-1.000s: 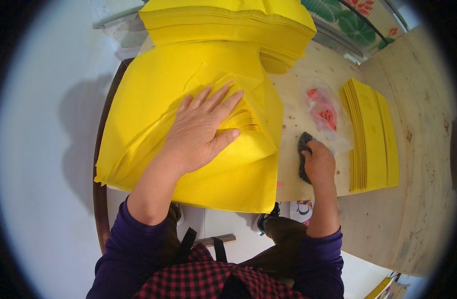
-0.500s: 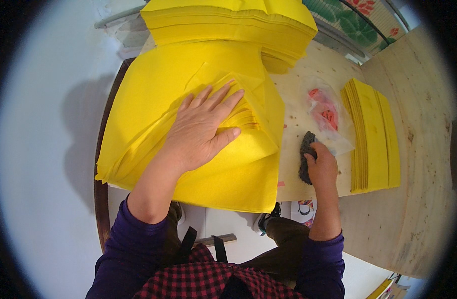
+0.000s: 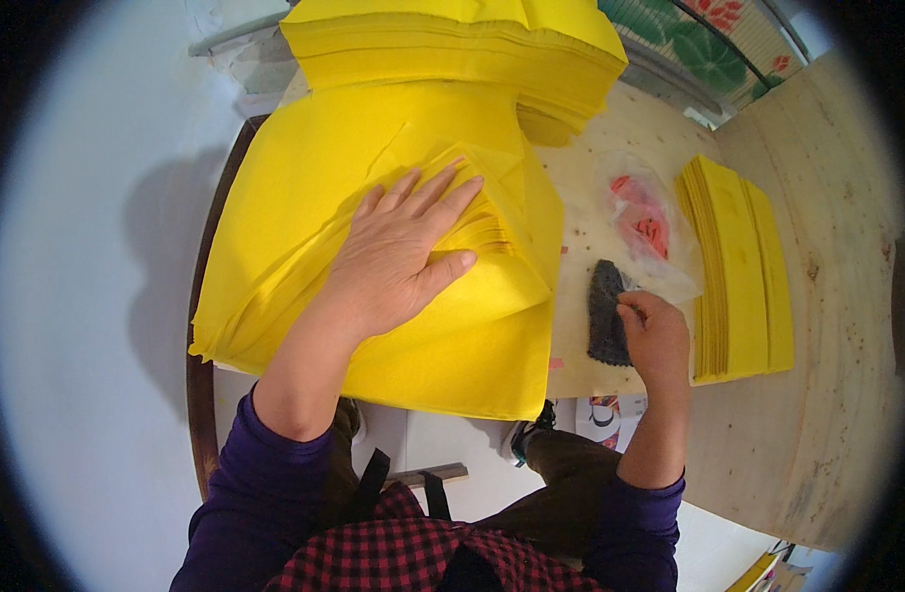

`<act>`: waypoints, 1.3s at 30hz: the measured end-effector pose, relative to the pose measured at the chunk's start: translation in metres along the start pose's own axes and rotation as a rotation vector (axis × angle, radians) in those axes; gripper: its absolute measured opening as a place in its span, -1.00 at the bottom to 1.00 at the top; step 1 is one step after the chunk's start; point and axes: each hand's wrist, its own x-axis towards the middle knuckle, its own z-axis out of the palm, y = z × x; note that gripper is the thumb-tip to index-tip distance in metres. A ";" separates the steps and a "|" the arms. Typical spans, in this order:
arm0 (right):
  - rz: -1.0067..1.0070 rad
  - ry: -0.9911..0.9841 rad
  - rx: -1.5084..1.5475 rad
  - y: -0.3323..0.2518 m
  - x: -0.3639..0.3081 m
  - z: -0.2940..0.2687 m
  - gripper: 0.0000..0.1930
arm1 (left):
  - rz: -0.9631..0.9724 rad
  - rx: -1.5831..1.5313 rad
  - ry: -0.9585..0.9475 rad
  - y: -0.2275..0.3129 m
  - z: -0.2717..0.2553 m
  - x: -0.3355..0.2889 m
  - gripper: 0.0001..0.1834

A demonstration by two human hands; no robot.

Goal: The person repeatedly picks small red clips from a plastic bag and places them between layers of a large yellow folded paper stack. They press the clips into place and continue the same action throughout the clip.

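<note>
My left hand lies flat with fingers spread on a stack of thin yellow felt-like sheets. Under its fingertips the upper sheets are folded back at a corner, so several layered edges show. To the right, a dark grey knitted cloth lies fairly flat on the wooden table. My right hand is at the cloth's right edge, thumb and forefinger pinched together on it; its other fingers are curled and partly hidden.
A thick yellow pile stands behind the sheets. A clear plastic bag with red pieces lies beyond my right hand, beside another yellow stack. A wooden panel bounds the right side; a white wall is at left.
My right hand has shifted slightly right and loosened its grasp. The grey cloth, bunched before, is now spread flatter. My left hand has stayed put.
</note>
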 end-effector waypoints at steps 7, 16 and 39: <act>-0.087 0.045 0.523 -0.062 0.011 0.022 -0.64 | 0.005 -0.002 0.004 -0.001 0.001 0.000 -0.25; -0.235 0.021 0.484 -0.105 0.019 0.039 -0.18 | 0.013 -0.011 -0.004 -0.002 0.000 0.001 -0.25; -0.212 -0.115 0.606 -0.093 0.024 0.031 -0.05 | 0.009 0.001 -0.001 -0.001 -0.001 0.001 -0.26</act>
